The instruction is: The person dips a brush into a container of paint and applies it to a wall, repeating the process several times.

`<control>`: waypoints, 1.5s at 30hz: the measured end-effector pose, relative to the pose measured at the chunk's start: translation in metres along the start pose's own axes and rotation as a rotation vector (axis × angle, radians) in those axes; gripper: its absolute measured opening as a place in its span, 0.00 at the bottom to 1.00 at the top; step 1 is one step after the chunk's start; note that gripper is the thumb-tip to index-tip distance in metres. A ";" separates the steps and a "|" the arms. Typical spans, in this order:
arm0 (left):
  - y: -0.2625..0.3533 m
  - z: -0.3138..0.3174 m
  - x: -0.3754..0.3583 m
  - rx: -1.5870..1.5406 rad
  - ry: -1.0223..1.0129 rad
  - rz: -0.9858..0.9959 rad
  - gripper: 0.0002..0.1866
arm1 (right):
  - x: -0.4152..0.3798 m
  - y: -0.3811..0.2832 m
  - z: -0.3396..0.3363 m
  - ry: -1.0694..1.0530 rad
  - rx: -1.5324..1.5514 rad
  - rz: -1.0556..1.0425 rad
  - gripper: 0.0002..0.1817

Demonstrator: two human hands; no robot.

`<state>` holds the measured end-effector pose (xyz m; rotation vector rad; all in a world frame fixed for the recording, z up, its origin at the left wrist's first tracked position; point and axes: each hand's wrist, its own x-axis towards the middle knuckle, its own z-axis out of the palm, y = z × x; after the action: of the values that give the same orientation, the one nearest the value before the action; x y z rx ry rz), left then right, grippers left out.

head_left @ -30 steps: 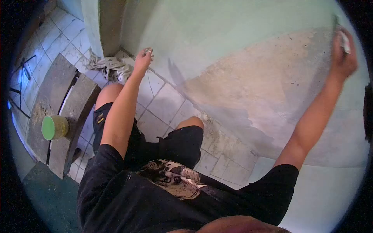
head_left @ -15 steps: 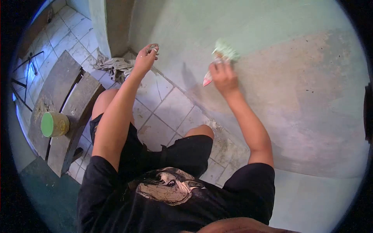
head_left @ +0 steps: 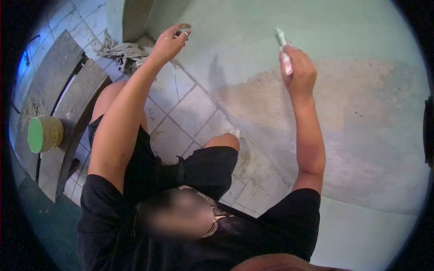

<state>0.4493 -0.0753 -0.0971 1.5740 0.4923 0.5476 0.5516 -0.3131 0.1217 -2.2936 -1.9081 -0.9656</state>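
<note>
My right hand (head_left: pixel 300 70) is closed round the handle of a paintbrush (head_left: pixel 282 41), up against the wall (head_left: pixel 325 40). Pale green paint coats the bristles, which point away from me, and the lower end of the handle is reddish. Green covers the upper part of the wall, while a bare brownish patch (head_left: pixel 316 83) shows below the brush. Farther left, my left hand (head_left: pixel 171 43) hovers near the corner with curled fingers. Something small and whitish shows between them, and I cannot tell what it is.
To my left, a slatted wooden bench (head_left: pixel 74 106) carries a tub (head_left: pixel 55 134) of green paint. A crumpled rag (head_left: pixel 122 52) lies on the tiled floor (head_left: pixel 176 135) by the post (head_left: pixel 116 20). My knees are bent close to the wall's foot.
My right hand has moved right and slightly up along the wall, and the brush has turned so its bristles show edge-on. My left hand sits a little higher in view, still curled.
</note>
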 end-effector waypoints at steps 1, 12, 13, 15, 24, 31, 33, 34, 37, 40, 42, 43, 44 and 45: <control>0.005 -0.004 0.002 -0.032 0.005 0.029 0.18 | -0.001 -0.007 0.002 -0.003 -0.001 -0.007 0.10; 0.006 -0.009 -0.003 0.013 -0.003 0.025 0.19 | -0.001 0.017 0.011 -0.103 0.311 0.279 0.08; 0.008 -0.009 -0.005 0.006 -0.007 0.014 0.19 | 0.008 0.019 -0.003 -0.017 0.236 0.181 0.07; 0.014 -0.009 -0.006 -0.045 0.003 0.006 0.19 | 0.018 0.014 -0.024 0.060 0.153 0.090 0.06; 0.007 -0.002 -0.003 -0.044 0.019 0.037 0.19 | -0.065 -0.030 0.064 -0.242 -0.285 -0.067 0.08; -0.004 0.010 -0.011 -0.040 0.026 0.018 0.18 | -0.055 -0.035 0.062 -0.389 -0.051 0.058 0.07; -0.008 0.010 -0.015 -0.046 0.031 0.001 0.17 | -0.025 0.005 0.021 -0.163 -0.018 0.109 0.07; -0.008 0.011 -0.016 -0.037 0.033 0.004 0.17 | -0.006 0.022 -0.010 -0.054 0.034 0.144 0.09; -0.004 0.011 -0.017 -0.110 0.037 -0.004 0.17 | 0.040 0.072 -0.098 0.187 0.055 0.266 0.13; -0.008 0.017 -0.014 -0.085 0.027 -0.004 0.18 | 0.086 0.088 -0.196 0.301 -0.422 0.117 0.12; -0.013 0.020 -0.012 -0.087 0.041 0.017 0.18 | 0.094 0.097 -0.221 0.363 -0.596 0.005 0.11; -0.014 0.022 -0.011 -0.093 0.054 0.042 0.18 | 0.095 0.102 -0.226 0.342 -0.691 -0.029 0.11; -0.014 0.023 -0.011 -0.092 0.054 0.046 0.18 | 0.095 0.106 -0.229 0.322 -0.788 -0.063 0.10; -0.014 0.023 -0.010 -0.091 0.049 0.038 0.18 | 0.090 0.101 -0.217 0.227 -0.861 0.008 0.08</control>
<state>0.4552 -0.0983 -0.1132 1.4884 0.4682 0.6305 0.5507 -0.3415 0.3758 -2.3416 -1.5531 -2.2737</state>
